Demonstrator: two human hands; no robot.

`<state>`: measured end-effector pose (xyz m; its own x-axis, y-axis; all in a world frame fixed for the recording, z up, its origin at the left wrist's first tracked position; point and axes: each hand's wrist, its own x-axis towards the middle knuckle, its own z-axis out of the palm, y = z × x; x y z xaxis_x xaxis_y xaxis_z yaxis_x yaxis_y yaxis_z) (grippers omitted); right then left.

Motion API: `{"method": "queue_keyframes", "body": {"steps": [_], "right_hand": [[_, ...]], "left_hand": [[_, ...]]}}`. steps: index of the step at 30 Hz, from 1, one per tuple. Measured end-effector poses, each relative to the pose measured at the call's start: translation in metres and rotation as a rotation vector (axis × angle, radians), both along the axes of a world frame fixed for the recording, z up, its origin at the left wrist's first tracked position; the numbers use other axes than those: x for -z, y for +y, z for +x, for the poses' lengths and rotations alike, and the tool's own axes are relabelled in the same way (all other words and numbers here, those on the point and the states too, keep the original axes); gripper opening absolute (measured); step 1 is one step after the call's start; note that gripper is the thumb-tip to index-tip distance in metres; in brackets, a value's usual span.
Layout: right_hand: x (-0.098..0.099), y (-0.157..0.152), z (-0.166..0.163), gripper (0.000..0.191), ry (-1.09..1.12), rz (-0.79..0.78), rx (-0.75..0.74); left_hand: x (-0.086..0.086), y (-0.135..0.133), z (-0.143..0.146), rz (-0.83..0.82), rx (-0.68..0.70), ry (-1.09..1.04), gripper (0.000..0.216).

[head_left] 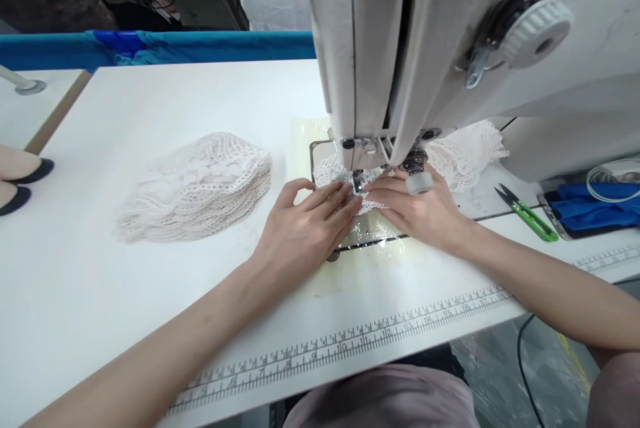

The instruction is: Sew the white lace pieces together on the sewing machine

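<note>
A piece of white lace lies under the presser foot of a sewing machine. From the left, my left hand holds the lace down, its fingers together and their tips close to the foot. My right hand grips the lace's other side, its fingers partly hidden by the machine's needle end. To the left on the table rests a stack of white lace pieces with scalloped, holed edges. More white lace lies behind my right hand, beneath the machine arm.
Green-handled thread snips lie right of my right forearm, beside a dark tray with blue cloth. A printed ruler strip runs along the front edge of the white table. Black-tipped beige shapes show at far left.
</note>
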<state>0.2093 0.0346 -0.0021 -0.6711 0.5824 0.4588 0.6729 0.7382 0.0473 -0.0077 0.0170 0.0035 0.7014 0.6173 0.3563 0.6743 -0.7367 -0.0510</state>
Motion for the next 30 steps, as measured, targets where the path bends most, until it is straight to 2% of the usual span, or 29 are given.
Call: {"method": "queue_keyframes", "body": {"steps": [4,9,16,30], "right_hand": [[0.001,-0.004,0.000,0.022,-0.016,0.065,-0.002],[0.000,-0.013,0.002,0.020,0.020,0.090,-0.098],[0.000,-0.012,0.002,0.021,0.018,0.112,-0.094],[0.003,-0.007,0.003,0.025,-0.036,0.093,-0.030]], "left_hand": [[0.000,-0.005,0.000,0.031,0.006,-0.005,0.027],[-0.001,-0.017,0.000,0.110,0.037,0.009,0.027],[0.003,-0.014,-0.001,0.192,0.046,-0.007,0.023],[0.006,-0.005,0.001,0.116,0.033,-0.089,0.023]]}}
